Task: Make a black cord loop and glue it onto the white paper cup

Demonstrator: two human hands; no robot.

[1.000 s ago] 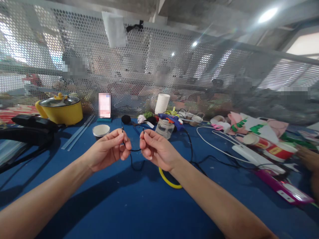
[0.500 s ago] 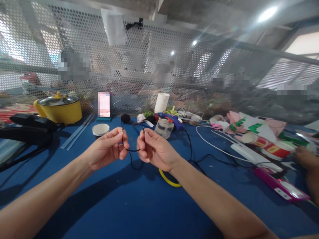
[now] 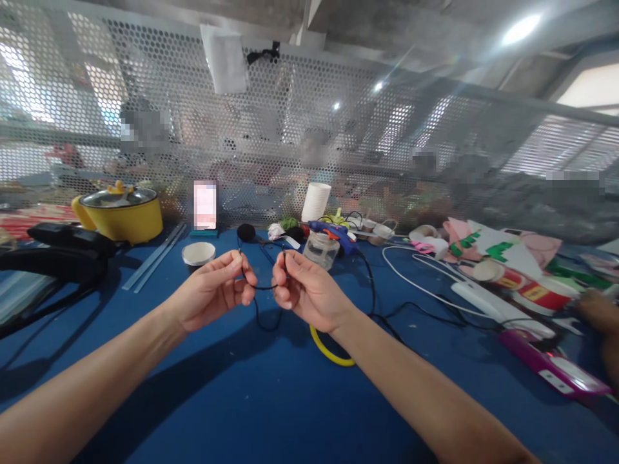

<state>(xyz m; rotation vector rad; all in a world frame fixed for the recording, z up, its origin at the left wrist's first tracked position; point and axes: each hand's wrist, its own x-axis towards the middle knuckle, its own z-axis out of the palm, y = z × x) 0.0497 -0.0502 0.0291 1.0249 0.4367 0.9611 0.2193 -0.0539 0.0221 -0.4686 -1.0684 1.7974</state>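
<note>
Pot: a yellow pot [image 3: 122, 220] stands far left on the blue table [image 3: 271, 399], glass lid on, a small yellow figure on top; what is inside cannot be made out.
Cup: a small white cup [image 3: 198, 254] sits just beyond the left hand, its contents hard to read from here.
Jar: a clear jar [image 3: 322, 249] stands past the right hand, beside the blue glue gun [image 3: 333, 232]; whether anything is in it is unclear.
Red tub: a red-and-white tub [image 3: 544, 293] lies on its side at the right, its label too blurred to read.
Left hand: the left hand [image 3: 210, 293] is raised over the table, thumb and forefinger pinched shut on one end of a thin black wire [image 3: 264, 287].
Right hand: the right hand [image 3: 307, 290] pinches the other end, fingers curled in (close together, these two, but not touching).
Wire: it sags in a short loop between the hands, a length trailing down to the table.
Yellow ring: a yellow ring [image 3: 331, 351] lies on the table under the right wrist.
Writing: nothing legible anywhere.
</note>
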